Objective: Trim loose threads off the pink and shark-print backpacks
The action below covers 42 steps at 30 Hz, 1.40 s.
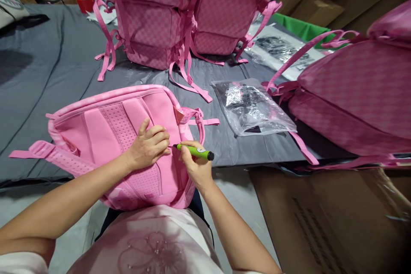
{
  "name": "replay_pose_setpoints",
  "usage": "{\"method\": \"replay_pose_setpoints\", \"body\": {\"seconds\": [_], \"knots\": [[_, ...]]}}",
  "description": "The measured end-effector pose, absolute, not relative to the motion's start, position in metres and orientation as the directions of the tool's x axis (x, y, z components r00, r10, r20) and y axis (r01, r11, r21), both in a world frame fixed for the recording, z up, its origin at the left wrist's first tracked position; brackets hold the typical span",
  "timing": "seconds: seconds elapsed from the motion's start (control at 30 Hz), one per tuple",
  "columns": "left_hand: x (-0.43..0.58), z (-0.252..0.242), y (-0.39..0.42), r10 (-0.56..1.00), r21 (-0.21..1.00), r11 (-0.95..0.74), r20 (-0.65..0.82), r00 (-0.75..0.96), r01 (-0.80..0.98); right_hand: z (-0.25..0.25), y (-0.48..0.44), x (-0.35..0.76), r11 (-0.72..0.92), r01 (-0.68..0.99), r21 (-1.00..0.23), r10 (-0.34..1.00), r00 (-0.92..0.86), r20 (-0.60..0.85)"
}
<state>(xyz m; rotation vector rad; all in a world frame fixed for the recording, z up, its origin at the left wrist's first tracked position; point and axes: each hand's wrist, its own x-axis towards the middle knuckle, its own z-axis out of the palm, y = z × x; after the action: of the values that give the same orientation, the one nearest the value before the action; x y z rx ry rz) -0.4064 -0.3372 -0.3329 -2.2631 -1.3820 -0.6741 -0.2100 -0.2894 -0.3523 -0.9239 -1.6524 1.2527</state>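
A pink backpack (170, 115) lies on its front at the table's near edge, its padded back panel and straps facing up. On this panel rests my left hand (150, 145), fingers bent and pressed together near the panel's right side. Whatever is pinched between its fingertips is too small to make out. My right hand (195, 167) grips a lime-green pen-like tool (195, 151) with a black end. Its thin dark tip points left, close beside my left fingertips.
Two upright pink checked backpacks (150, 25) stand behind, straps trailing on the grey-covered table (64, 64). A clear plastic bag (253, 111) lies right of my hands. Another large pink backpack (359, 94) stands at the right. Below it is a cardboard box (308, 222).
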Motion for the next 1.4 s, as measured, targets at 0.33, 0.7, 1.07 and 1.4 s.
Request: {"method": "replay_pose_setpoints", "body": {"seconds": [0.33, 0.7, 1.07, 1.4], "knots": [[-0.403, -0.338, -0.335, 0.656, -0.069, -0.429, 0.661, 0.363, 0.901, -0.349, -0.289, -0.207, 0.201, 0.081, -0.976, 0.922, -0.352, 0.161], [-0.404, -0.341, -0.333, 0.656, -0.083, -0.420, 0.661, 0.365, 0.904, -0.331, -0.266, -0.213, 0.406, 0.217, -0.888, 0.847, -0.455, 0.276], [-0.405, -0.343, -0.328, 0.664, -0.083, -0.409, 0.656, 0.359, 0.909, -0.333, -0.257, -0.219, 0.442, 0.206, -0.873, 0.811, -0.508, 0.291], [-0.405, -0.341, -0.329, 0.696, -0.070, -0.394, 0.628, 0.348, 0.916, -0.343, -0.267, -0.216, 0.366, 0.196, -0.910, 0.870, -0.419, 0.259]]}}
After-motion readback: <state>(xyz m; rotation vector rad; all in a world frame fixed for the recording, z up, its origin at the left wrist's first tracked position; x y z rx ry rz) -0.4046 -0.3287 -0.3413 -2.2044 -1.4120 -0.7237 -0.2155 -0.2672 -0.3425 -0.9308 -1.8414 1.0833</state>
